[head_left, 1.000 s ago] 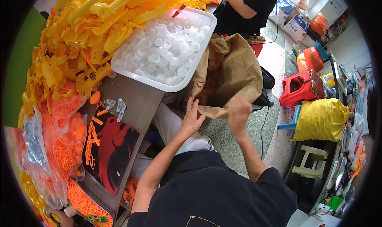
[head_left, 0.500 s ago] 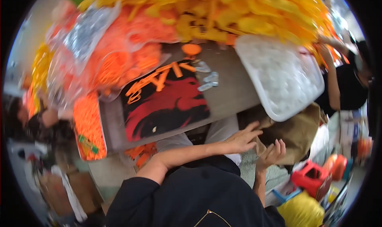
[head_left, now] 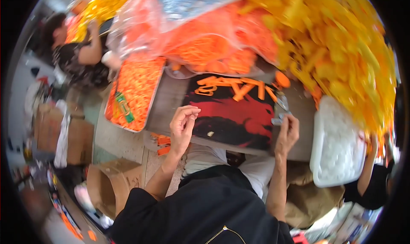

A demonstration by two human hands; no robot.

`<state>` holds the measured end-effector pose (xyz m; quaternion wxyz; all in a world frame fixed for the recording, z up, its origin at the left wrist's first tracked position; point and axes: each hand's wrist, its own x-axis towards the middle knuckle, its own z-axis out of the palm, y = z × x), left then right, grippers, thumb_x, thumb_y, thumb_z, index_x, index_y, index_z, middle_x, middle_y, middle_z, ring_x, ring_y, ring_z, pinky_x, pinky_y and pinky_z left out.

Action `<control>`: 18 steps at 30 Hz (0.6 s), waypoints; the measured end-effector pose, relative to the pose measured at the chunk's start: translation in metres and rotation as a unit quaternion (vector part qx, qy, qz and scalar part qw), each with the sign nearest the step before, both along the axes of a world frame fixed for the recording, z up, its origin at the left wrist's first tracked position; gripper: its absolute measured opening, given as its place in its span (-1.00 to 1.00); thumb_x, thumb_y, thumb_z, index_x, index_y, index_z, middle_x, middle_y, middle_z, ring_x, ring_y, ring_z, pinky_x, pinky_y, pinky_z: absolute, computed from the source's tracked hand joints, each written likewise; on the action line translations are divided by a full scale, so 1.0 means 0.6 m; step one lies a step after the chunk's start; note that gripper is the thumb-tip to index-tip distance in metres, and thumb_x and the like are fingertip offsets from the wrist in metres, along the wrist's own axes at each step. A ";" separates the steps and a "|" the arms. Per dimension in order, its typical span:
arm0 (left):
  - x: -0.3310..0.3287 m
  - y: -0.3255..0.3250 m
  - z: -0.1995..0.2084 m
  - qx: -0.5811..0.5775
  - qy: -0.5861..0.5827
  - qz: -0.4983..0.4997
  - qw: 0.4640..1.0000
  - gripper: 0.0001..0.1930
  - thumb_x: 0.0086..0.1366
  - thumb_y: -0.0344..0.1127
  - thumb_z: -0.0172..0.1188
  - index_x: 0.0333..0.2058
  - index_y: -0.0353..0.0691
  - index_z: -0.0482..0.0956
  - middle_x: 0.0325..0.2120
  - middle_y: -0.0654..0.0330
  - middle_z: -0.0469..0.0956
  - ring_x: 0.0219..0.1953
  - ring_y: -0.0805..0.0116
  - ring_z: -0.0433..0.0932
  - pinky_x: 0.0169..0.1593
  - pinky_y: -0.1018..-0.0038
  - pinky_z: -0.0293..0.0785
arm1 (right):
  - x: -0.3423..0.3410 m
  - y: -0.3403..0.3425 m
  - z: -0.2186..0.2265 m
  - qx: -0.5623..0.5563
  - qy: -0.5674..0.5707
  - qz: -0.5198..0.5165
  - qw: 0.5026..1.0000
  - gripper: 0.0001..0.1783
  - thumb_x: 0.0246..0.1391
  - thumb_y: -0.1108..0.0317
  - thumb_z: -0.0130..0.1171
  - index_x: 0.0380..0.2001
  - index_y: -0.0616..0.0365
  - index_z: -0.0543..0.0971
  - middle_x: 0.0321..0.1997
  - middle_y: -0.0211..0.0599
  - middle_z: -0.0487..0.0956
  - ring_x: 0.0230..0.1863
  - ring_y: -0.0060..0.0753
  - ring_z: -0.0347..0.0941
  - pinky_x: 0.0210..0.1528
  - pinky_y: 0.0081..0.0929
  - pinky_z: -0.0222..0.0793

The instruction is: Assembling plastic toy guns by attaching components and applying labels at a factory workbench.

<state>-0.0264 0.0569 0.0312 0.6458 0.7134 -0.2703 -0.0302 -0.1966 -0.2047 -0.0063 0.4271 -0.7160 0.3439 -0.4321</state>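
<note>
My left hand [head_left: 183, 126] is above the near edge of the red and black mat [head_left: 232, 116], fingers curled toward the thumb, with nothing visible in them. At the mat's right edge my right hand [head_left: 288, 135] is bent, its fingertips closed at the right end of a small translucent grey piece [head_left: 277, 120], which they partly hide. A second grey piece [head_left: 282, 101] lies just beyond it. Several flat orange strips [head_left: 243, 90] and an orange loop [head_left: 205, 90] lie along the mat's far side. A round orange piece [head_left: 282, 79] stands past its far right corner.
An orange-filled tray [head_left: 136, 88] with a green packet [head_left: 124, 108] is at left; a white basket [head_left: 317, 163] of whitish pieces is at right. Clear bags [head_left: 205, 43] and a yellow heap [head_left: 337, 51] rise behind. A cardboard box [head_left: 113, 184] is on the floor. People sit at both sides.
My view has turned right. Both hands have left the brown sack by the white basket: the left is now curled over the mat's near edge, the right at a grey piece.
</note>
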 end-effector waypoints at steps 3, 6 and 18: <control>0.013 0.045 -0.002 -0.048 0.096 0.040 0.993 -0.85 0.44 -0.57 0.04 -0.13 -0.39 0.59 -0.17 0.26 0.53 -0.18 0.53 0.55 -0.01 0.60 0.49 | -0.007 -0.009 -0.015 0.042 0.013 0.025 0.999 -0.81 0.35 0.35 0.10 -0.14 0.25 0.58 -0.23 -0.39 0.56 -0.19 -0.56 0.44 -0.07 -0.54 0.39; 0.022 0.070 -0.005 -0.041 0.096 0.045 0.994 -0.84 0.45 -0.56 0.03 -0.12 -0.40 0.60 -0.20 0.23 0.57 -0.19 0.52 0.56 -0.01 0.59 0.48 | -0.005 -0.005 -0.018 0.051 0.028 0.047 0.997 -0.82 0.35 0.36 0.10 -0.14 0.26 0.57 -0.28 -0.44 0.54 -0.25 -0.59 0.42 -0.13 -0.57 0.37; 0.019 -0.013 -0.021 0.038 0.043 -0.116 0.992 -0.84 0.37 -0.57 0.10 -0.17 -0.33 0.64 -0.28 0.15 0.61 -0.23 0.42 0.61 -0.13 0.53 0.51 | 0.009 -0.008 -0.014 -0.046 0.070 0.017 0.996 -0.90 0.25 0.49 0.13 -0.22 0.26 0.59 -0.28 -0.29 0.55 -0.33 -0.46 0.45 -0.28 -0.50 0.39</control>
